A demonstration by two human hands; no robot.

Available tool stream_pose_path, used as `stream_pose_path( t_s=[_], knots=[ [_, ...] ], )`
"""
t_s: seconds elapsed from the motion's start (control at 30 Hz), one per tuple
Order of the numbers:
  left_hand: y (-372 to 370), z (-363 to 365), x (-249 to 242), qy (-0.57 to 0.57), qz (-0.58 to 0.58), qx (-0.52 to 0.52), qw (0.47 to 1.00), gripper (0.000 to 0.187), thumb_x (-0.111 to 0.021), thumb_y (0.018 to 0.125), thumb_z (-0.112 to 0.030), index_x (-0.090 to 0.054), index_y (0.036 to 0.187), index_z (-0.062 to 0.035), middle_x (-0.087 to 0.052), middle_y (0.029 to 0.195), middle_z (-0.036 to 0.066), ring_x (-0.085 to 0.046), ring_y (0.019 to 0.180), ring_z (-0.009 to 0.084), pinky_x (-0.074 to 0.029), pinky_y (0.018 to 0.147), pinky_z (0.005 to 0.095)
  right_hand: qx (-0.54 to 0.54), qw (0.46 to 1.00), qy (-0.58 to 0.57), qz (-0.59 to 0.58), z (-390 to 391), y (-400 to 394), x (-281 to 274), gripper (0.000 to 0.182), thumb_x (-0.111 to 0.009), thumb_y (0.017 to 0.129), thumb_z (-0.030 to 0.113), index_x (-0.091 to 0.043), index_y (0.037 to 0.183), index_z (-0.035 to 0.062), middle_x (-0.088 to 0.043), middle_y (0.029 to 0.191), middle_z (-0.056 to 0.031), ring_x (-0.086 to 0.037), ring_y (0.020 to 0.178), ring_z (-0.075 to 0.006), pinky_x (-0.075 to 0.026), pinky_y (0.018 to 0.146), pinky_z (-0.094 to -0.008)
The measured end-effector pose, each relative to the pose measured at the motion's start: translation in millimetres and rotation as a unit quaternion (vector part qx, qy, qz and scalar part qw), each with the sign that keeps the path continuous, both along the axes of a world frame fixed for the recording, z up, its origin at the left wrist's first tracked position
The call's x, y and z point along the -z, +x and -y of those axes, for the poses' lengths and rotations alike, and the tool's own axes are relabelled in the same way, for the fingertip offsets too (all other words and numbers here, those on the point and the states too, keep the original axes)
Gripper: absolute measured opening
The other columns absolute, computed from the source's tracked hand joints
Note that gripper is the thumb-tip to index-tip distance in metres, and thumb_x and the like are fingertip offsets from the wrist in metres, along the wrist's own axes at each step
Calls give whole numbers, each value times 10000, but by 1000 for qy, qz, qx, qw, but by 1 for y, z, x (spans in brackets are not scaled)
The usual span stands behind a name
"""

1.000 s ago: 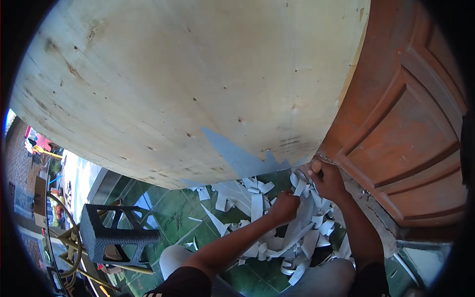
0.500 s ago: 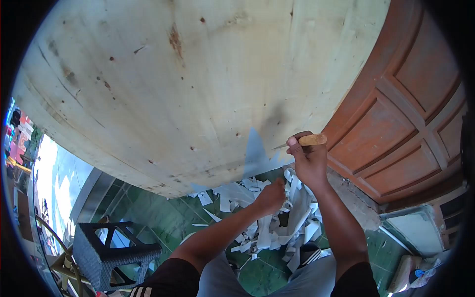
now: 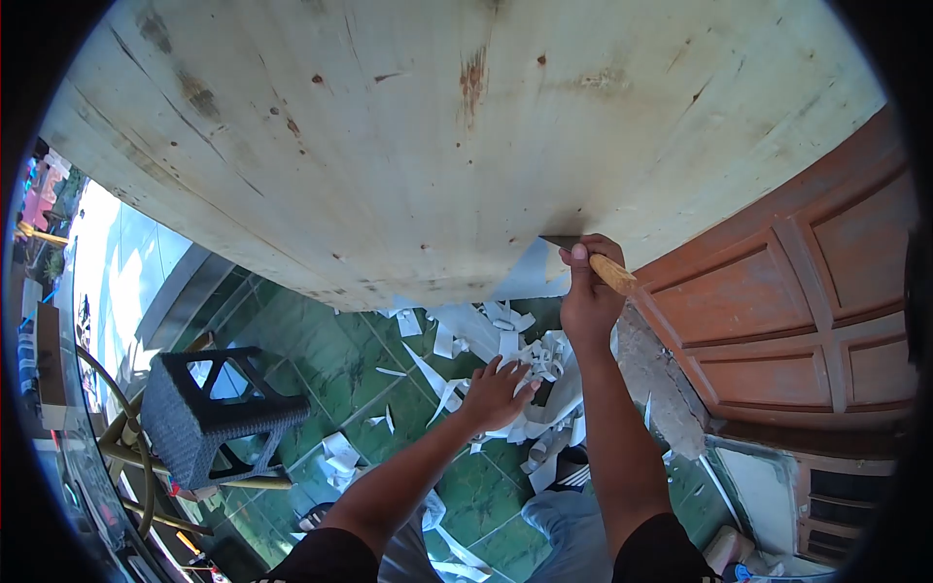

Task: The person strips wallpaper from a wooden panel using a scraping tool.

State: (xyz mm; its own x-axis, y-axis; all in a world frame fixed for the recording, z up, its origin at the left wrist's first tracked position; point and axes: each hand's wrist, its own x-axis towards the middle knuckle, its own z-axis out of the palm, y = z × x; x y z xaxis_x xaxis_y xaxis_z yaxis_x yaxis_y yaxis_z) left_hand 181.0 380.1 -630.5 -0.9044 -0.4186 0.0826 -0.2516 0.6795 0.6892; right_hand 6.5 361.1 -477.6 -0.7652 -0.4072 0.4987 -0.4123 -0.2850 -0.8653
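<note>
A large pale wooden panel (image 3: 389, 175) fills the upper view, marked with knots and dark stains. My right hand (image 3: 595, 291) grips a scraper (image 3: 614, 275) by its wooden handle, its dark blade against the panel. Just below the blade, a pointed light-blue patch (image 3: 530, 272) remains on the panel's lower edge. Lower and to the left, my left hand (image 3: 498, 394) is open with fingers spread, holding nothing, over a heap of white peeled strips (image 3: 544, 360).
Green floor tiles (image 3: 321, 389) lie below, scattered with scraps. A dark woven-pattern stool (image 3: 224, 408) stands at the left, beside a bent pole frame (image 3: 126, 437). A reddish-brown panelled door (image 3: 739, 311) borders the panel on the right.
My left hand has opened from a closed grip and moved down and left. The scraper blade has come up to the top of the blue patch. My view has shifted.
</note>
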Motion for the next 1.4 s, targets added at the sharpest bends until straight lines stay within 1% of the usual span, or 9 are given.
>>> stream_pose_path(
  t_s=[0.1,0.37,0.43,0.6,0.7,0.77,0.97,1.03,1.4],
  knots=[
    [23,3,-61,254,74,-10,964,462,-542,1038,-390,-621,1318,-31,-639,1358,197,-633,1199,406,-495,1020,482,19,1000,10,-2,-1,6,-16,141,-624,1032,93,-569,1007,-34,-530,1128,-111,-614,1007,-193,-624,867,-325],
    [127,-10,-108,313,16,-145,939,326,-708,932,-188,-680,1226,-49,-635,1375,187,-646,1208,379,-512,1019,435,62,997,44,5,0,20,-19,111,-680,996,87,-597,1002,13,-514,1112,-109,-581,1025,-204,-521,862,-308],
    [144,15,-145,291,-16,-192,937,306,-704,934,-166,-684,1212,-42,-639,1369,185,-653,1198,375,-523,997,428,60,995,63,55,3,20,-7,117,-695,982,108,-627,996,14,-513,1129,-119,-575,1032,-221,-504,890,-326],
    [173,91,-212,279,-85,-298,909,252,-680,945,-106,-683,1178,-9,-672,1320,156,-711,1052,277,-553,892,377,151,976,153,-30,6,30,-18,134,-705,973,137,-676,1000,9,-504,1123,-123,-561,1025,-225,-488,887,-341],
    [197,118,-213,243,-115,-333,904,238,-671,947,-90,-683,1169,-4,-681,1297,159,-716,1006,241,-553,863,355,187,971,147,22,13,27,-15,131,-741,938,148,-723,983,27,-500,1061,-122,-560,976,-240,-478,852,-347],
    [218,117,-216,234,-88,-333,909,230,-668,949,-84,-685,1162,-1,-683,1290,169,-716,1005,243,-557,852,349,185,964,184,-49,11,23,-27,126,-754,928,153,-732,946,30,-501,1034,-116,-561,970,-243,-473,838,-343],
    [287,37,-194,308,67,-318,894,257,-685,951,-98,-692,1191,-10,-684,1287,161,-727,998,250,-558,837,366,131,962,231,-60,19,19,-46,153,-813,877,163,-769,951,37,-593,784,-100,-603,689,-246,-480,649,-371],
    [301,3,-180,317,108,-297,894,276,-699,950,-131,-685,1203,-20,-691,1276,155,-736,995,262,-562,837,373,137,956,253,-62,23,15,-43,156,-817,874,162,-769,948,34,-601,791,-103,-609,699,-246,-480,651,-371],
    [155,-31,-204,347,80,-283,890,302,-709,931,-128,-681,1220,-46,-651,1342,156,-726,1022,288,-564,877,398,12,923,313,-223,29,-57,-62,123,-803,857,86,-733,947,41,-656,808,-140,-668,708,-350,-522,628,-412]
  ],
)
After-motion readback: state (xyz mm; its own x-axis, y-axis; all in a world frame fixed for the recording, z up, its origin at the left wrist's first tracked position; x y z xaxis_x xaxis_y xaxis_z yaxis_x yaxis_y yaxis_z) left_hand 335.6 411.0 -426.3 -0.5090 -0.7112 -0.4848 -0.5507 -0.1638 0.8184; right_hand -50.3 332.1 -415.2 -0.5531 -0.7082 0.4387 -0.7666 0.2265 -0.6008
